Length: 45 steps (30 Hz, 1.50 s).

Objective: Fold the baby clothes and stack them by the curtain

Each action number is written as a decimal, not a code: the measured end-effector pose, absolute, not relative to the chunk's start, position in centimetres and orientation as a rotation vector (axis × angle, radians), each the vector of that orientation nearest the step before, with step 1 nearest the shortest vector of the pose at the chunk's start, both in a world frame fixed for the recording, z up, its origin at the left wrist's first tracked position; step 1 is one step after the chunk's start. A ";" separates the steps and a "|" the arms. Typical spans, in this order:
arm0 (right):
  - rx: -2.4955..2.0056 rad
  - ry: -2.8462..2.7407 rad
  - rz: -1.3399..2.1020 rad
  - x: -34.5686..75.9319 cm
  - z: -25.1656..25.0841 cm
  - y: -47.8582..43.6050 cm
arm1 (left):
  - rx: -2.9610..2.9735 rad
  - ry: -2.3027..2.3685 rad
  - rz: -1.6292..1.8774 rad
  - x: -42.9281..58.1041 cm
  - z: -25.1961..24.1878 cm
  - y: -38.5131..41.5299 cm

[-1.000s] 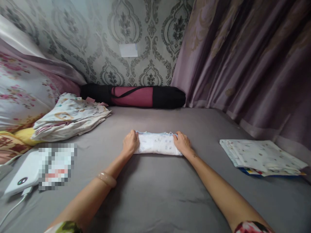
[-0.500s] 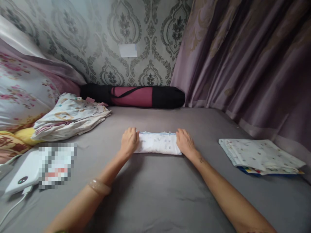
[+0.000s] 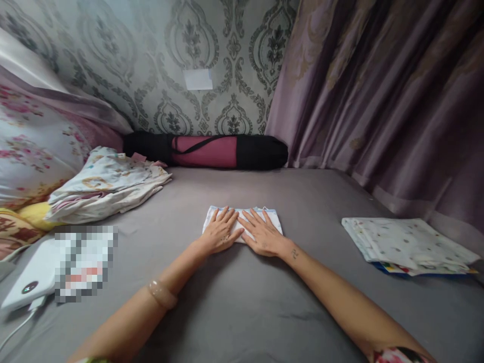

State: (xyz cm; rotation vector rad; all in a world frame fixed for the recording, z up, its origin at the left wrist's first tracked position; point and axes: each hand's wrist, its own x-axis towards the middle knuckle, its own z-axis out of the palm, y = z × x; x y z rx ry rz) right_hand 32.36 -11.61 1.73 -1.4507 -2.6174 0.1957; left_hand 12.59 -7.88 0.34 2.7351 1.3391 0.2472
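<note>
A small folded white cloth with pale blue edging lies on the grey bed sheet, in the middle of the view. My left hand rests flat on its left half, fingers spread. Over the right half lies my right hand, also flat with fingers apart. The two hands almost meet at the cloth's centre and cover most of its print. Neither hand grips the fabric.
Folded printed cloths lie at the right. At the left are a pile of clothes, a floral pillow and a white power bank with a cable. A black and maroon bag lies along the wall.
Both hands have let go of the cloth's two ends and moved inward. They now lie open and flat on top of it.
</note>
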 end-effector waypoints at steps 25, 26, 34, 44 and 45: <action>-1.562 -2.399 0.228 28.1 2.1 -10.7 | 2.559 1.664 0.256 11.5 1.1 -8.0; -1.577 -2.390 0.216 27.6 1.6 -10.6 | 2.546 1.688 0.243 11.5 0.8 -8.1; -1.567 -2.369 0.154 26.9 -0.6 -10.4 | 2.509 1.734 0.275 11.1 -1.0 -8.2; -1.555 -2.391 0.172 28.4 1.6 -10.6 | 2.670 1.726 0.619 11.1 -0.8 -9.2; -1.538 -2.410 0.169 28.4 1.5 -10.7 | 2.685 1.711 0.624 11.2 -0.9 -9.2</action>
